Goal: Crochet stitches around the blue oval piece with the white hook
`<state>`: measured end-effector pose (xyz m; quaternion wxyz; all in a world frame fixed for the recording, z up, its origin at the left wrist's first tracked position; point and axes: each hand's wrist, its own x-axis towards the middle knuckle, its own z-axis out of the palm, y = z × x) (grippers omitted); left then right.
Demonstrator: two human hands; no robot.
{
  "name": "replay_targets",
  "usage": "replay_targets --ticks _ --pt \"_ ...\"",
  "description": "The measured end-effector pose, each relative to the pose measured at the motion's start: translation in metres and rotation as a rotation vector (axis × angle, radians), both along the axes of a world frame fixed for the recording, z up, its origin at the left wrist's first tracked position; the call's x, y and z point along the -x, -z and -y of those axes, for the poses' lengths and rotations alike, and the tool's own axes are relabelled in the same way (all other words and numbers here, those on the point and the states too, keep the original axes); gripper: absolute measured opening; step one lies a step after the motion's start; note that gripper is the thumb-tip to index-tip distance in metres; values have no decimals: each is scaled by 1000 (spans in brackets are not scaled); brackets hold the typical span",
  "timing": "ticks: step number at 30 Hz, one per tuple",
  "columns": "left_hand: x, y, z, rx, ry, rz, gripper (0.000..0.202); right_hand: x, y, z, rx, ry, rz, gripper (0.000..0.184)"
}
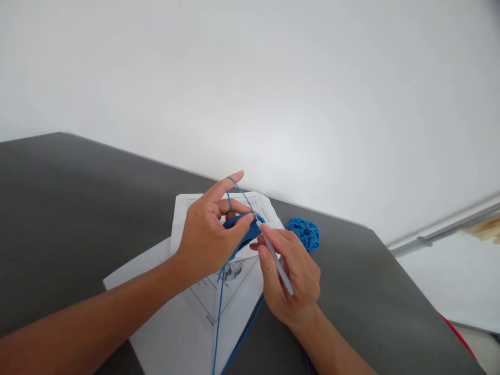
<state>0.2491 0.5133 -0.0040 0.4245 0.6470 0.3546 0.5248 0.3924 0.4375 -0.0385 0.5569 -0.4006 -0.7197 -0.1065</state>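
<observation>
My left hand (213,229) pinches a blue crocheted piece (246,237) between thumb and fingers. Its index finger is raised, with blue yarn (241,190) looped over it and running down to the work. In my right hand (292,265) is a grey-handled crochet hook (278,265), held like a pen, its tip at the edge of the crocheted piece. The fingers partly hide the piece. Strands of the same yarn hang below it and run towards me past the near side of the view.
Printed sheets of paper (167,302) lie under my hands on the dark grey table (78,208). A tangled ball of blue yarn (307,234) rests beyond my right hand. A white wall (250,94) rises behind the table's far edge. A grey rail (449,234) is at the right.
</observation>
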Motion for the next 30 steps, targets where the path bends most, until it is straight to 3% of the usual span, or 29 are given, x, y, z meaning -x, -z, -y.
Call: replay_targets --ticks 5,10,14,17,24,30 --pt "-2 1 -3 67 55 93 73 7 2 -1 -46 192 189 46" --pt "3 -4 -8 269 296 322 88 3 3 -1 -137 269 264 52" --pt "9 -7 -14 387 514 453 86 -9 -3 -1 -193 126 281 59" --pt "12 -7 -18 424 584 472 85 -16 -10 1 -144 -10 251 58" --pt "17 -3 -24 438 562 431 87 -25 -15 4 96 -185 15 48" --pt "19 -4 -26 454 555 371 83 -33 -22 5 172 -248 -57 48"
